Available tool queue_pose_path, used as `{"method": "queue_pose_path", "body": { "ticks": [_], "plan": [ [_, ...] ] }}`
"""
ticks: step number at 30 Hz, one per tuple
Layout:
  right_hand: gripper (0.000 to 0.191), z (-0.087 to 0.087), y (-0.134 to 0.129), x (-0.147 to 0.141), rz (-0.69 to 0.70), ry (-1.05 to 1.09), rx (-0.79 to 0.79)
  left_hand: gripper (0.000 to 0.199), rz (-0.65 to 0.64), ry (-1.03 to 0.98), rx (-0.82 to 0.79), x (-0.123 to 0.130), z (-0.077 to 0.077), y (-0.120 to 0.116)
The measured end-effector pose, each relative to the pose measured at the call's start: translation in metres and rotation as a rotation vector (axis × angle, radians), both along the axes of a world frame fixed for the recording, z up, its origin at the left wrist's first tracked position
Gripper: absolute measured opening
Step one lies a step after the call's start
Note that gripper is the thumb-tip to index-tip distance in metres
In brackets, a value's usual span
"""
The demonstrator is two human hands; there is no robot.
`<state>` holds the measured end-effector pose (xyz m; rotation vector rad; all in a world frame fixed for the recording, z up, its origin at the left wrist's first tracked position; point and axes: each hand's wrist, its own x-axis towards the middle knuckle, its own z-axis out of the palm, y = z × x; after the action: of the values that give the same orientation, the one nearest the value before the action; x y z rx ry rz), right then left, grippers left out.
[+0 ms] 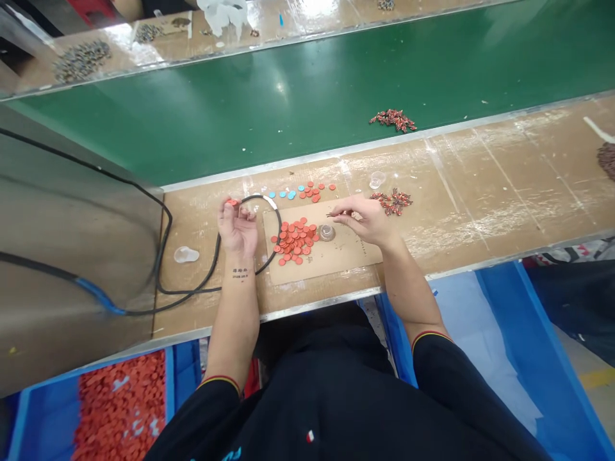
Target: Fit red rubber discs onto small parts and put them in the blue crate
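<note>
Right hand [362, 219] up over the cardboard, thumb and forefinger pinched tight on a thin dark pin [335, 214]. That pin lies almost level, long axis running across the view, tip pointing left and slightly down toward a small round clear cap [327, 232] on the cardboard sheet [353, 259]. The tip sits just above and beside that cap, close, but no contact that this view can confirm. The right hand is plainly the nearer one to it.

Across on the left, the left hand [237, 229] is palm up, fingers half curled, a single red disc [232, 202] caught at the fingertips, partly hidden, so the exact grip is hard to call. That hand is well apart from the cap, with a heap of red discs [294, 240] on the sheet between them. Just beyond the sheet's top edge, a scatter of blue discs [283, 194] sits beside more red ones. To the right of the right hand, a cluster of small red-and-dark parts [393, 202] lies on the brown bench [461, 186]. A black cable [192, 290] curves around the left hand, and a green conveyor belt [269, 109] runs beyond the bench.
</note>
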<state>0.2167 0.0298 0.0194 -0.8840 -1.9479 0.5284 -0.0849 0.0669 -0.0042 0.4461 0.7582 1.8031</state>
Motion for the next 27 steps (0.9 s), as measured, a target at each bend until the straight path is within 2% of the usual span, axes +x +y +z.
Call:
{"method": "queue_pose_path", "body": {
  "ticks": [7,14,20,27],
  "plan": [
    [0.008,-0.007,0.001,0.000,-0.026,0.148,-0.002,0.040,-0.082,0.055,0.048,0.006,-0.004,-0.006],
    [0.013,-0.010,-0.002,0.000,-0.099,0.133,-0.060,0.028,-0.090,0.067,0.074,0.011,-0.002,-0.009],
    [0.003,-0.008,-0.005,-0.003,-0.087,0.090,0.029,0.018,-0.096,0.132,-0.018,0.019,0.009,-0.018],
    [0.008,0.000,-0.009,-0.001,-0.171,0.062,0.031,0.020,-0.158,0.081,-0.047,0.026,0.009,-0.015]
  ]
}}
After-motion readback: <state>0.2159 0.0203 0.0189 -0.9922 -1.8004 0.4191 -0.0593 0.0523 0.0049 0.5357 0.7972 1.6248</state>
